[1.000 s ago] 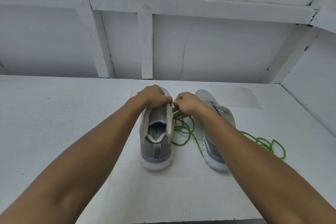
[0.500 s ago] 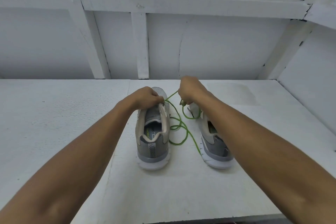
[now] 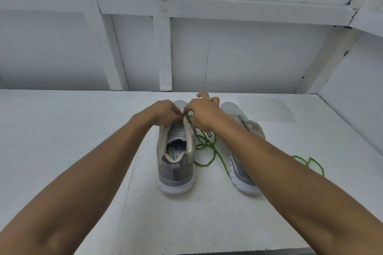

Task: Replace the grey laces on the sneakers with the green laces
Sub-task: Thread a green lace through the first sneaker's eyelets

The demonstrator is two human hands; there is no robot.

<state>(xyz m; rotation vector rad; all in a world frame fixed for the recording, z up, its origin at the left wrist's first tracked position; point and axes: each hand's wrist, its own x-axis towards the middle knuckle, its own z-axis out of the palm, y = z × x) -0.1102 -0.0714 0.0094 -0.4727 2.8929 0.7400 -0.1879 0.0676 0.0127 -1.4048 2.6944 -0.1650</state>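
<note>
Lowered from the raised pull of half a second ago: right hand, now knuckle to knuckle with left hand over the left sneaker. Pinches the green lace at the eyelet edge, forefinger lifted; opposite, grips the flap, fingers curled. Runs back from the pinch toward the heels, looping on the table between both shoes. Thin, bright, limp. Another green tangle past the right sneaker.
</note>
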